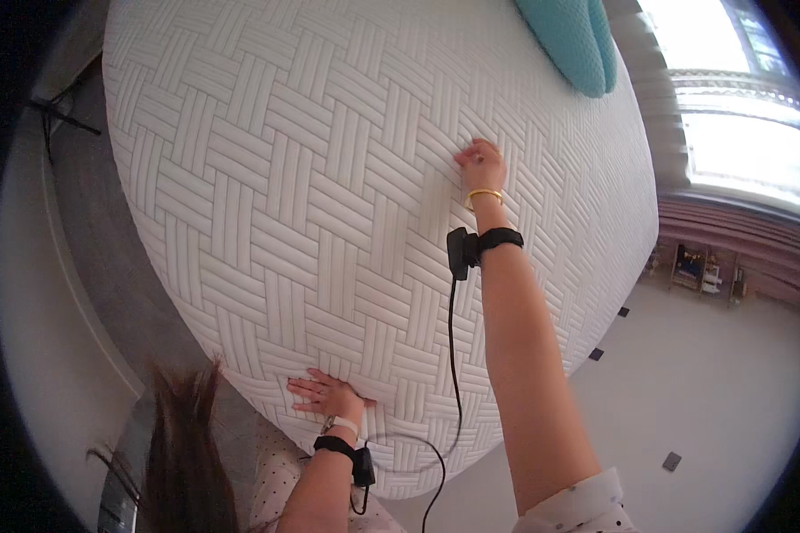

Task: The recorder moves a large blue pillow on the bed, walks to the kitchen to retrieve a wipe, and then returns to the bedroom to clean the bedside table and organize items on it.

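A white quilted mattress [347,173] with a basket-weave pattern fills most of the head view. My left hand [330,394] lies palm down with fingers spread on its surface, close to the near edge. Farther out, my right hand [483,165] is curled, its fingers bent together at the mattress surface. Nothing shows in its grasp, though the palm side is hidden. A gold bangle [485,194] circles the right wrist. Each forearm carries a black strapped device, one on the right [467,252] and one on the left [363,465].
A black cable [455,360] trails from the right-hand device across the mattress. Folded teal textured fabric [573,46] rests at the far right. Beyond stand a bright window [740,133] and a small shelf [690,266]. Long hair [187,460] hangs at lower left.
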Motion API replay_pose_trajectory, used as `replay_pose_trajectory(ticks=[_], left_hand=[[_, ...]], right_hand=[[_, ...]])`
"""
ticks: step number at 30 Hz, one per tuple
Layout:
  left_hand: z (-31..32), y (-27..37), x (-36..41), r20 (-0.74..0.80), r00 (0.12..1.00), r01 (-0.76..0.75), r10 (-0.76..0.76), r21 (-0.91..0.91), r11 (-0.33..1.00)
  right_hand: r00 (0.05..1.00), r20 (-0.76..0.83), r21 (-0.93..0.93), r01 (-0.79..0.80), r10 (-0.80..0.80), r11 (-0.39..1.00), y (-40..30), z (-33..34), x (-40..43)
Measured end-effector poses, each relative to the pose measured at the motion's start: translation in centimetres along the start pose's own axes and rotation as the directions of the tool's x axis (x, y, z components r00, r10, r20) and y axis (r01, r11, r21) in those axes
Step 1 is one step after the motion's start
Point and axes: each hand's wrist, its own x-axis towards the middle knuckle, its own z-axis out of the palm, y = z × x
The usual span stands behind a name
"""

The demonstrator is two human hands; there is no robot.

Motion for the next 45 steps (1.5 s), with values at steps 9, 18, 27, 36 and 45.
replay_pose_trajectory(ticks=[9,18,27,36,45], left_hand=[[2.1,-1.2,1.1,-0.052,0.997,-0.065,0.064,-0.022,0.998],[0.7,-0.9,0.1,-0.088,0.993,-0.076,0.075,-0.009,0.997],[0.9,-1.6,0.2,-0.087,0.984,-0.165,0.157,-0.092,0.982],[0.0,-3.3,-1.3,-0.204,0.940,-0.281,0.273,-0.013,0.960],[4.8,-17.7,-3.5,-0.420,0.400,-0.663,0.814,0.481,0.574]], right_hand=[[0.844,0.063,0.690,-0.423,0.532,0.588,0.4,-1.1,-0.2],[0.897,0.203,0.468,-0.440,0.391,0.767,1.8,-2.9,0.0],[0.970,0.025,-0.381,-0.213,0.240,0.900,-3.4,0.4,-1.0],[0.714,0.637,0.557,-0.165,-0.291,0.814,-29.1,2.8,-22.6],[-0.137,0.756,0.648,0.292,-0.640,0.704,-43.5,-16.4,-37.2]])
